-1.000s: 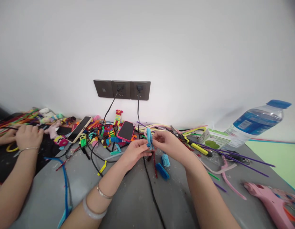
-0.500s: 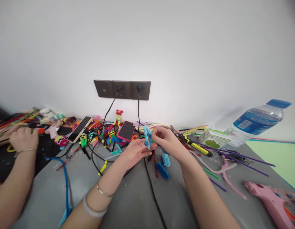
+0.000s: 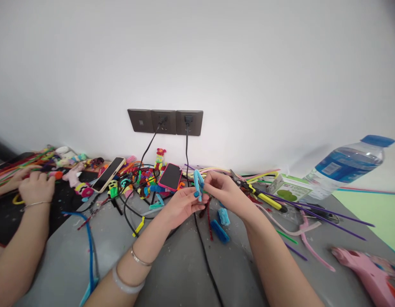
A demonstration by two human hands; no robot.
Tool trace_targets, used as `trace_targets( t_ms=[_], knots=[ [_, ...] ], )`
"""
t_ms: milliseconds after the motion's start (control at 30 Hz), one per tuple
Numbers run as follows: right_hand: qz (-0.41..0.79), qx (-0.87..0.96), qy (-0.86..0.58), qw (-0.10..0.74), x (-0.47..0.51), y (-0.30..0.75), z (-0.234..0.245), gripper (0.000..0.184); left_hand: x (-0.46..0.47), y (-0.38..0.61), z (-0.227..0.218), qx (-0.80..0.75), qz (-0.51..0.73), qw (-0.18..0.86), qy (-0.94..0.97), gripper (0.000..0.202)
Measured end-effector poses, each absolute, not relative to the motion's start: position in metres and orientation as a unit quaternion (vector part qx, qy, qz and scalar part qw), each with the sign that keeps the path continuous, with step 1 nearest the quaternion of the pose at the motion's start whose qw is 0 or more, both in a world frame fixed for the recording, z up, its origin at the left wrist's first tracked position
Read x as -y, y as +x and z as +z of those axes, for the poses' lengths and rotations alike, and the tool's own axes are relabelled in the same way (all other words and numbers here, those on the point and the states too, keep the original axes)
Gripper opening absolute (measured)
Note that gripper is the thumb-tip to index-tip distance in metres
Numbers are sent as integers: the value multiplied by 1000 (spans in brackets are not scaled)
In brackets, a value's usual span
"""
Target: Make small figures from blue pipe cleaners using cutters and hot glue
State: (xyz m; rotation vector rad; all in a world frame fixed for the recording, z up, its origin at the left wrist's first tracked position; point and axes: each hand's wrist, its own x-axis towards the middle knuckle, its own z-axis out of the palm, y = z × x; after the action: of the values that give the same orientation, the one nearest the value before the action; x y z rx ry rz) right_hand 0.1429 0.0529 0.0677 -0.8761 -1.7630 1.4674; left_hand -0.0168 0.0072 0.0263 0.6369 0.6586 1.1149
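My left hand (image 3: 180, 205) and my right hand (image 3: 225, 190) meet above the grey table (image 3: 181, 268), both pinching a folded light-blue pipe cleaner piece (image 3: 198, 183). The fingers of each hand are closed on it. Just below my right hand lie a light-blue folded piece (image 3: 224, 216) and a darker blue one (image 3: 219, 230), beside a dark red pipe cleaner (image 3: 209, 217). A black cable (image 3: 203, 251) runs under my hands toward me.
Another person's hands (image 3: 34, 186) work at the far left among pipe cleaners. Two phones (image 3: 170, 176) (image 3: 108, 174), small colourful figures, yellow-handled pliers (image 3: 263, 196), a green box (image 3: 288, 187), a water bottle (image 3: 344, 166) and a pink glue gun (image 3: 366, 273) crowd the table. Wall sockets (image 3: 165, 121) sit behind.
My hands have turned the light-blue piece slightly and shifted a little lower. The other person's hands moved a bit further left.
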Motion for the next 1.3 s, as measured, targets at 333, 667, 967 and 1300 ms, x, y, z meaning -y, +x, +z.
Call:
trace_targets(
  t_ms=[333, 667, 967, 1300],
  knots=[
    [575, 661, -321, 361, -55, 146, 73, 26, -7, -18, 25, -292, 493, 759, 309, 39],
    [742, 549, -258, 287, -60, 159, 67, 32, -4, -20, 26, -273, 447, 789, 321, 40],
    [789, 490, -243, 281, -56, 154, 70, 42, -2, -21, 28, -276, 424, 796, 333, 44],
    [759, 514, -287, 279, -57, 159, 70, 50, -3, -23, 19, -291, 390, 798, 356, 39]
  ],
)
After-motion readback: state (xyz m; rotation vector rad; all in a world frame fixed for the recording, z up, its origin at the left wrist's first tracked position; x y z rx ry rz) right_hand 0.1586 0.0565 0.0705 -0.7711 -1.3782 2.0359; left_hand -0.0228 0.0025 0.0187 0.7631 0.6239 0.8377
